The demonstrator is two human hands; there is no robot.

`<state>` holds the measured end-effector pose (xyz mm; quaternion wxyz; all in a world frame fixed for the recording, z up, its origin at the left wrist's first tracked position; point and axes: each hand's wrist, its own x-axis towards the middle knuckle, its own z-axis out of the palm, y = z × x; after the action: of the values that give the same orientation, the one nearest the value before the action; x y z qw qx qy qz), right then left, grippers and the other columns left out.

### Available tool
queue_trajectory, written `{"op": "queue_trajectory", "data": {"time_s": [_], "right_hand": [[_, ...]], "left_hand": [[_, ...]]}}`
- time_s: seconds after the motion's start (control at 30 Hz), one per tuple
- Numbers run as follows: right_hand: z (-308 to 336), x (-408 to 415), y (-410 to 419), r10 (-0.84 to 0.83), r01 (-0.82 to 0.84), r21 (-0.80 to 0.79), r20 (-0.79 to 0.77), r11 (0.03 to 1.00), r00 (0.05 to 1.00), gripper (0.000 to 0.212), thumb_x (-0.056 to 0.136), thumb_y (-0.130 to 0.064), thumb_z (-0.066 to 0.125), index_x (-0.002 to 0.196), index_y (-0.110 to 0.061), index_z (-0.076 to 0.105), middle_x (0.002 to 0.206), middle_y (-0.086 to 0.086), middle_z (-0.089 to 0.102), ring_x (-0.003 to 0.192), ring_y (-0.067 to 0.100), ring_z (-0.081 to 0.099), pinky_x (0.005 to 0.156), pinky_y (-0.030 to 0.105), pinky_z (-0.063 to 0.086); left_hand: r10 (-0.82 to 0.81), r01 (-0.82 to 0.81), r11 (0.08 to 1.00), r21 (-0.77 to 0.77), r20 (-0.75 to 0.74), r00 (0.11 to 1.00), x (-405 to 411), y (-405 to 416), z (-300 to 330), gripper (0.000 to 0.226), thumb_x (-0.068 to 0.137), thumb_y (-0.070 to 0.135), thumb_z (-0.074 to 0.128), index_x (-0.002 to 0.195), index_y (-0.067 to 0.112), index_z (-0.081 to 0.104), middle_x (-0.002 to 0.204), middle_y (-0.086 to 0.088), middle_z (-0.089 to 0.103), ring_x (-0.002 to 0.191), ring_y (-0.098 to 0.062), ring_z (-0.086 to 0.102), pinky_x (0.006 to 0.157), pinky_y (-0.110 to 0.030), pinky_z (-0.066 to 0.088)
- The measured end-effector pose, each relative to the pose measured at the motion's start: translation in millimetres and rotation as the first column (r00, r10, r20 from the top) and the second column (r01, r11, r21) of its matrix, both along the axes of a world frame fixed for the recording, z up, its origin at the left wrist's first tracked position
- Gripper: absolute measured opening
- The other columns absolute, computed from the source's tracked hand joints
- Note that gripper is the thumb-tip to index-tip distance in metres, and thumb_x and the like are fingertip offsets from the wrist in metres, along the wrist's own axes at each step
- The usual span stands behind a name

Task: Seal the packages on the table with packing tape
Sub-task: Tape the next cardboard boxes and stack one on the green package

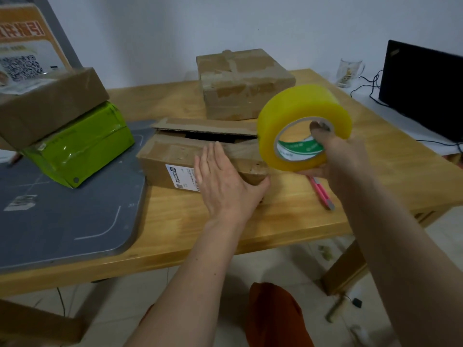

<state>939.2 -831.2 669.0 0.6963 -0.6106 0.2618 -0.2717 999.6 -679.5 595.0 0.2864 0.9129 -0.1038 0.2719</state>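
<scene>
**Tape roll raised over an open carton**

A person's left hand [225,181] lies flat on the near top edge of a long cardboard box [175,159], fingers straight and together, thumb hooked round the box's right corner. The box sits on a wooden table [288,221] with its far flap [205,127] standing ajar, a dark gap showing beneath it, and a white shipping label [181,176] on its near face. The right hand [335,156] holds a fat yellow roll of packing tape [304,126] in the air just right of the box, one finger curled through the core and the others under the roll. A pink utility knife [322,192] lies on the table below that hand. Behind, a taped brown box [243,83] stands near the wall. At left, a green package [77,146] tilts on a grey mat [62,216] with another brown carton [50,103] leaning on top. A glass mug [348,71] and a black laptop [423,88] sit at far right
</scene>
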Motion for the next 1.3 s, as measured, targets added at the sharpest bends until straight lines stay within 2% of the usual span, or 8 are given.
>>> {"op": "queue_trajectory", "data": {"time_s": [0.03,0.23,0.4,0.57,0.8,1.0,1.17,1.3], "right_hand": [[-5.1,-3.2,0.7,0.0,0.0,0.028,-0.011,1.0,1.0,0.003,0.09,-0.026,0.069,0.088,-0.025,0.067,0.094,0.003,0.065,0.084,0.029,0.068,0.049,0.039,0.058],[-16.6,-15.7,-0.7,0.002,0.0,0.067,-0.023,0.998,1.0,0.03,0.093,-0.022,0.066,0.121,-0.013,0.062,0.105,0.01,0.064,0.089,0.034,0.068,0.048,0.037,0.058],[-13.2,-14.9,-3.0,0.025,-0.025,0.049,-0.016,0.998,1.0,0.035,0.092,-0.019,0.066,0.125,-0.011,0.058,0.116,0.017,0.063,0.094,0.038,0.067,0.052,0.039,0.059],[-12.0,-13.3,-3.4,0.018,-0.013,0.124,-0.041,0.992,0.999,0.029,0.092,-0.02,0.067,0.12,-0.014,0.062,0.12,0.018,0.061,0.095,0.038,0.067,0.058,0.045,0.06],[-13.0,-11.6,-4.2,0.017,-0.012,0.13,-0.036,0.991,0.999,0.019,0.092,-0.019,0.067,0.11,-0.017,0.062,0.119,0.017,0.061,0.095,0.038,0.067,0.055,0.043,0.06],[-23.0,-15.6,-11.6,0.048,-0.045,0.098,-0.028,0.994,0.998,0.035,0.093,-0.016,0.065,0.128,-0.012,0.058,0.122,0.019,0.061,0.098,0.04,0.066,0.062,0.047,0.061],[-41.4,-22.5,-9.7,0.101,-0.108,0.07,0.095,0.992,0.99,0.036,0.094,-0.007,0.058,0.13,-0.006,0.055,0.122,0.02,0.062,0.102,0.037,0.066,0.073,0.052,0.059],[-57.9,-22.1,-11.8,0.062,-0.081,0.114,0.162,0.99,0.985,0.024,0.092,-0.005,0.061,0.113,-0.016,0.065,0.113,0.014,0.067,0.098,0.036,0.069,0.071,0.053,0.059]], "left_hand": [[-0.008,0.007,1.0,-0.01,-0.007,1.0,-0.4,0.3,0.8,0.124,0.058,0.074,0.072,0.15,0.004,0.026,0.153,-0.011,0.037,0.146,-0.023,0.023,0.122,-0.035,0.0],[-0.049,0.043,0.995,-0.089,-0.064,0.997,-0.8,1.3,6.9,0.136,0.049,0.074,0.078,0.153,0.008,0.019,0.154,-0.008,0.037,0.146,-0.02,0.022,0.12,-0.029,-0.001],[-0.161,0.165,0.986,0.034,-0.098,0.982,3.3,11.6,10.7,0.119,0.055,0.084,0.067,0.149,0.021,0.032,0.16,-0.002,0.027,0.149,-0.015,0.015,0.12,-0.031,-0.003],[-0.335,0.332,0.942,-0.053,-0.244,0.91,14.0,26.6,17.1,0.095,0.073,0.085,0.044,0.151,0.032,0.034,0.162,0.01,0.019,0.148,-0.006,0.008,0.116,-0.026,-0.007],[-0.236,0.211,0.97,-0.118,-0.278,0.931,13.3,11.2,18.7,0.069,0.08,0.062,0.063,0.141,0.034,0.046,0.156,0.011,0.032,0.146,-0.008,0.014,0.119,-0.033,-0.005],[-0.255,0.226,0.965,-0.136,-0.271,0.928,12.9,10.5,18.3,0.071,0.08,0.061,0.063,0.144,0.041,0.042,0.157,0.012,0.03,0.146,-0.007,0.014,0.118,-0.03,-0.007],[-0.256,0.271,0.962,0.032,-0.239,0.937,11.7,17.7,15.8,0.067,0.086,0.072,0.045,0.146,0.046,0.035,0.163,0.006,0.017,0.149,-0.009,0.008,0.118,-0.031,-0.007],[-0.243,0.294,0.937,0.189,-0.25,0.937,12.5,22.3,19.4,0.07,0.087,0.075,0.025,0.149,0.044,0.028,0.164,0.0,0.014,0.15,-0.014,0.007,0.119,-0.035,-0.004]]}}
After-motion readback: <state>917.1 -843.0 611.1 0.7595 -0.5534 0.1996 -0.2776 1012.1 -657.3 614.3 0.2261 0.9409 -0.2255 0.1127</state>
